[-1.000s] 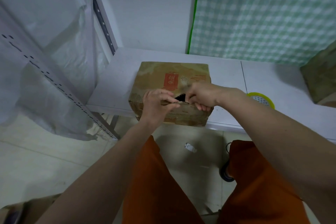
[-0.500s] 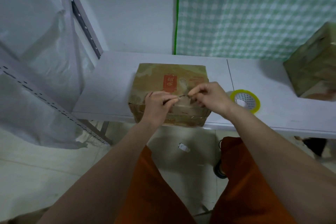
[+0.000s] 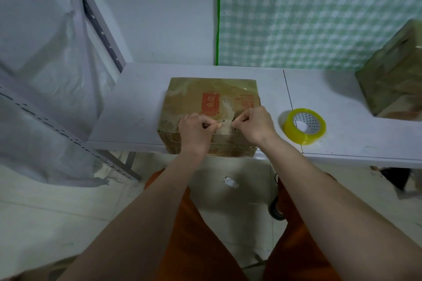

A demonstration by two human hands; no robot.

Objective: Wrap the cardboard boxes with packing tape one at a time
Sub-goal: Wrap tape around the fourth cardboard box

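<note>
At table's near edge, centre: box (image 3: 211,107), brown cardboard, red label on top, glossy tape already over much of its top and near face; its near side sits flush with the table (image 3: 137,107) rim.

Left hand (image 3: 196,129): fingers curled, thumb and forefinger pinching something thin at the box's near top edge. Right hand (image 3: 254,124): likewise curled, pinching the same spot from the right. Between the two pinches lies a pale, torn-looking patch of tape or paper; what exactly is held is too small to tell. Both forearms reach forward from the near side, wrists low against the box's near face, knuckles up.

Tape roll (image 3: 304,126): yellowish clear tape, lying tilted on the table just right of the box, touched by neither hand.

Second box (image 3: 395,75): far right on the table, well apart from the first, glossy with tape.

Step in hand, as judged: finishing or tidying a tape end on the first box, either tearing it or pressing down a loose flap at the edge, rather than laying a fresh strip.

Next move calls for: smoothing that end flat against the cardboard, then freeing the right hand to reach right for the roll, if more turns are wanted.

Also present: white wall, green checked cloth (image 3: 319,11) behind the table, grey rack (image 3: 57,130) with plastic sheet at left, orange trousers (image 3: 201,246) below.
</note>
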